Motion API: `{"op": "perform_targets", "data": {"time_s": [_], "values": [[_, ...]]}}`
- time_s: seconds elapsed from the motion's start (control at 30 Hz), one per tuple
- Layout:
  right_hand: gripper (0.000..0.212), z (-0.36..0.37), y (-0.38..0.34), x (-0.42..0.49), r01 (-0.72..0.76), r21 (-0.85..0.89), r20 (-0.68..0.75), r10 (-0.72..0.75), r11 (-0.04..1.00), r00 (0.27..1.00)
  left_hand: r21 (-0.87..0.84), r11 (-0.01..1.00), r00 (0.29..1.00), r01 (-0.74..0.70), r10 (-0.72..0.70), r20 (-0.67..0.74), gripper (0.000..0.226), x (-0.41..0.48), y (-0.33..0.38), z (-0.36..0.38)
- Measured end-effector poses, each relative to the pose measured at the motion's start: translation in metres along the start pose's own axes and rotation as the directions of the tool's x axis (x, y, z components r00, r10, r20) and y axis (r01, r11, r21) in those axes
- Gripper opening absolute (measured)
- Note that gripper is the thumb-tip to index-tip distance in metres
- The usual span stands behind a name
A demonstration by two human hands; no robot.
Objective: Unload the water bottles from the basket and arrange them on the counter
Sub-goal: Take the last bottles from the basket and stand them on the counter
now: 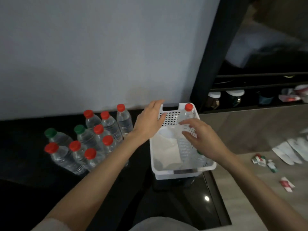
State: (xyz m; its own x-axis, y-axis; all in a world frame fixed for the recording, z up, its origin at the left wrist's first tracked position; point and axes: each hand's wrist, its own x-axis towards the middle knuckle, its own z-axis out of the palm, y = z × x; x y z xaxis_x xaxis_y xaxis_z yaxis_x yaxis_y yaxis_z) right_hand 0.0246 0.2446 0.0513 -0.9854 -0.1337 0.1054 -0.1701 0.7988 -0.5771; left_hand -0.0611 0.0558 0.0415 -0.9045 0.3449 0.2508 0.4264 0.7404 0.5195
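Note:
A white perforated basket (185, 170) stands on the black counter (25, 147) near its right end. Inside it a clear bottle with a red cap (188, 108) leans against the far right wall, and a green-capped bottle (200, 157) lies low at the right, partly hidden under my wrist. White paper (168, 152) lines the basket's floor. My left hand (150, 121) rests on the basket's far left rim, fingers curled over the edge. My right hand (198, 135) hovers over the red-capped bottle with fingers spread, holding nothing. Several upright bottles (98, 137) with red and green caps stand grouped at the left.
A grey wall rises behind the counter. At the right, a dark shelf unit (250, 97) holds jars and packets. A lower wooden surface (266, 164) to the right carries small sachets and white wrappers. The counter's right edge runs just beside the basket.

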Motion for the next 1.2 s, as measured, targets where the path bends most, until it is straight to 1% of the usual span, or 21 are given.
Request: {"op": "perform_targets", "data": {"time_s": [0.1, 0.2, 0.3, 0.4, 0.5, 0.6, 0.67, 0.73, 0.8, 0.87, 0.93, 1.07, 1.13, 1.2], "values": [[0.029, -0.001, 0.024, -0.025, -0.074, -0.089, 0.018, 0.076, 0.993, 0.997, -0.029, 0.999, 0.994, -0.020, 0.023, 0.108, 0.054, 0.031, 0.013, 0.032], [0.034, 0.006, 0.039, -0.040, -0.118, -0.184, 0.047, 0.129, 0.976, 0.991, -0.056, 0.998, 0.982, -0.015, 0.025, 0.185, 0.058, 0.054, 0.025, 0.059], [0.035, 0.012, 0.051, -0.045, -0.072, -0.310, 0.110, 0.111, 0.948, 0.988, -0.072, 0.997, 0.969, 0.011, 0.007, 0.248, 0.060, 0.069, 0.028, 0.080], [0.035, 0.012, 0.060, -0.041, -0.048, -0.371, 0.170, 0.119, 0.927, 0.978, -0.145, 0.987, 0.954, 0.062, -0.016, 0.300, 0.062, 0.080, 0.029, 0.097], [0.037, 0.012, 0.066, -0.035, -0.048, -0.416, 0.179, 0.133, 0.908, 0.975, -0.178, 0.978, 0.954, 0.106, -0.050, 0.295, 0.058, 0.086, 0.029, 0.108], [0.035, 0.014, 0.072, -0.034, -0.108, -0.377, 0.107, 0.160, 0.920, 0.981, -0.170, 0.982, 0.979, 0.082, -0.048, 0.196, 0.045, 0.090, 0.025, 0.109], [0.035, 0.016, 0.074, -0.037, -0.171, -0.329, 0.062, 0.202, 0.929, 0.977, -0.150, 0.986, 0.986, 0.070, -0.045, 0.162, 0.040, 0.089, 0.020, 0.108], [0.032, 0.020, 0.074, -0.038, -0.198, -0.290, 0.042, 0.219, 0.936, 0.975, -0.121, 0.991, 0.981, 0.051, -0.027, 0.192, 0.040, 0.085, 0.016, 0.107], [0.030, 0.024, 0.072, -0.036, -0.203, -0.263, 0.029, 0.218, 0.943, 0.975, -0.064, 0.998, 0.973, -0.003, 0.018, 0.231, 0.039, 0.078, 0.014, 0.103], [0.030, 0.028, 0.069, -0.033, -0.213, -0.241, 0.005, 0.220, 0.947, 0.975, -0.035, 0.998, 0.974, -0.043, 0.050, 0.223, 0.035, 0.071, 0.014, 0.102], [0.032, 0.032, 0.068, -0.031, -0.241, -0.192, -0.034, 0.238, 0.951, 0.971, -0.064, 0.997, 0.982, -0.038, 0.049, 0.183, 0.033, 0.063, 0.014, 0.102], [0.030, 0.038, 0.069, -0.029, -0.313, 0.007, -0.088, 0.312, 0.950, 0.946, -0.100, 0.995, 0.987, -0.025, 0.040, 0.155, 0.030, 0.049, 0.011, 0.101], [0.027, 0.039, 0.070, -0.028, -0.304, 0.051, -0.110, 0.308, 0.951, 0.945, -0.115, 0.993, 0.990, -0.017, 0.033, 0.138, 0.028, 0.045, 0.010, 0.096], [0.024, 0.037, 0.068, -0.025, -0.267, 0.070, -0.143, 0.274, 0.961, 0.951, -0.120, 0.993, 0.994, -0.019, 0.032, 0.107, 0.025, 0.041, 0.009, 0.087]]}}
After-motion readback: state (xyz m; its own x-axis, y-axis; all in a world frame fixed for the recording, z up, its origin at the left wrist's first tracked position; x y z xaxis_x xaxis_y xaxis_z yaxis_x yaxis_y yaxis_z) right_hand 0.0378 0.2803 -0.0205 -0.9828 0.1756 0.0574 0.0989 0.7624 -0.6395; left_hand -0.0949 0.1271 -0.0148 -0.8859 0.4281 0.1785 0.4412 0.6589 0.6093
